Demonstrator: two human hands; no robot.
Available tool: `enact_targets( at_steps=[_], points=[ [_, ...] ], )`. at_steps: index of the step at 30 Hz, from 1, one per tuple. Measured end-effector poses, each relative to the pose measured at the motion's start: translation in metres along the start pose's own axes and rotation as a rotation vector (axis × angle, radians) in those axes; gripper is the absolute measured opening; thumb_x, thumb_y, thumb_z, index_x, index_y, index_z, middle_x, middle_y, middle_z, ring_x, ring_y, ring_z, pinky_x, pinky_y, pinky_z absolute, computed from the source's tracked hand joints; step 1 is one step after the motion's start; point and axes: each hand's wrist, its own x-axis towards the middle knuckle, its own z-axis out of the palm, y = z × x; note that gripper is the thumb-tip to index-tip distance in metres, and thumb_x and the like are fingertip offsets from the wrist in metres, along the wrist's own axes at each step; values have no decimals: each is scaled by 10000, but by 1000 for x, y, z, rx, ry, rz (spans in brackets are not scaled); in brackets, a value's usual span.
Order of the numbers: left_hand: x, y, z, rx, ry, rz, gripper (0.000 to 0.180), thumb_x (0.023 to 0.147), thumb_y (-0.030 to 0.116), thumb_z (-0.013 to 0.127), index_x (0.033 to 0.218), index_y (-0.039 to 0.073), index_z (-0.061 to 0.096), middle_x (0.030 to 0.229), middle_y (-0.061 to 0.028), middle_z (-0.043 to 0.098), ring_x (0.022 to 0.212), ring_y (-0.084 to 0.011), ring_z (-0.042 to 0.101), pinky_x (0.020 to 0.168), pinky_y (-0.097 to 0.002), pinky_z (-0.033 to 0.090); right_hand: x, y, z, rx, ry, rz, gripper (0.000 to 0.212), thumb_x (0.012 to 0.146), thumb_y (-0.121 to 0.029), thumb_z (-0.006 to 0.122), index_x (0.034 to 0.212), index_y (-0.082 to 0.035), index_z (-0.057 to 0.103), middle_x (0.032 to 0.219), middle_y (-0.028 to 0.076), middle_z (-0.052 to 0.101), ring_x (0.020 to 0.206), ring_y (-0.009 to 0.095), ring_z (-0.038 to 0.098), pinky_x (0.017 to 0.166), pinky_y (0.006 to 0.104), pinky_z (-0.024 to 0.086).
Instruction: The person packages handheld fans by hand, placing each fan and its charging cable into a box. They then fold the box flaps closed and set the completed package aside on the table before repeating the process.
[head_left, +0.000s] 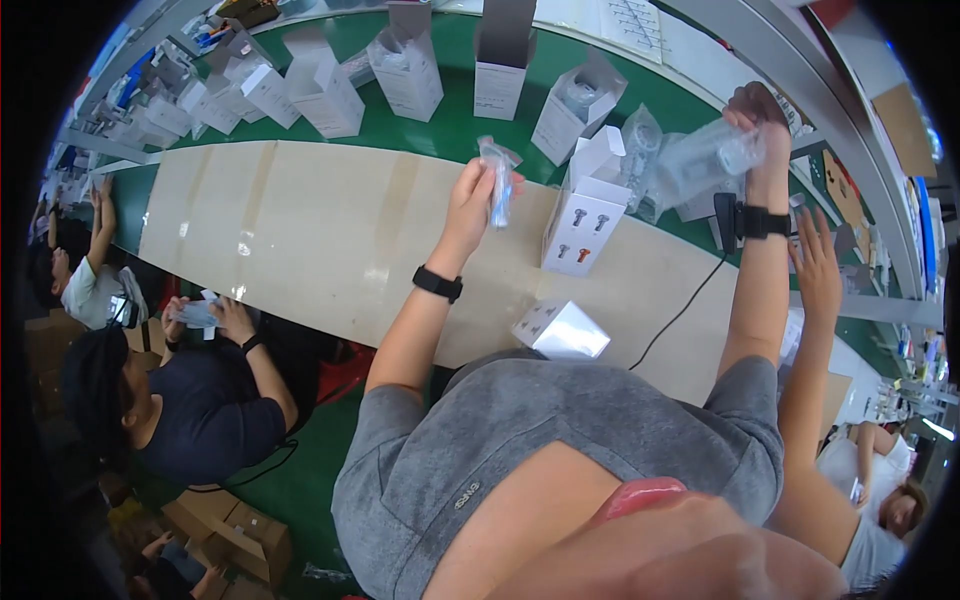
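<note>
My left hand [466,212] is closed on a small clear plastic bag [498,185] with something slim and bluish inside, held upright above the table. At the far right, my right hand [757,108] grips a clear inflated plastic wrap [703,158]; what it encloses is hard to make out. Between the hands stands a white box [582,222] with its top flaps up and small pictures on its side. Nearer to me, another white box [562,331] lies on the table, its shiny side showing.
Several open white boxes [328,98] line the green far bench behind the beige board [330,215]. A black cable [685,312] crosses the board at right. A co-worker's hand [818,268] reaches in close beside my right forearm. Another person [190,400] works at left.
</note>
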Motion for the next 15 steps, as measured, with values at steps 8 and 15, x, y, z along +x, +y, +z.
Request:
enact_targets(
  at_steps=[8,15],
  points=[
    [-46,10,12,154,113,-10,280,860,41,515,1134,22,459,990,-34,554,889,-90,512,772,-218,400,127,78,-100,-1519,154,-467,229,866,-205,443,840,-23,579,791,138,633,783,246,609,717,319,460],
    [-60,29,36,91,181,43,322,844,45,548,1151,23,453,1004,-35,550,889,-91,513,770,-221,400,95,153,-100,-1597,150,-175,256,859,-235,478,1003,-47,574,931,141,636,880,249,610,775,324,456]
  ],
)
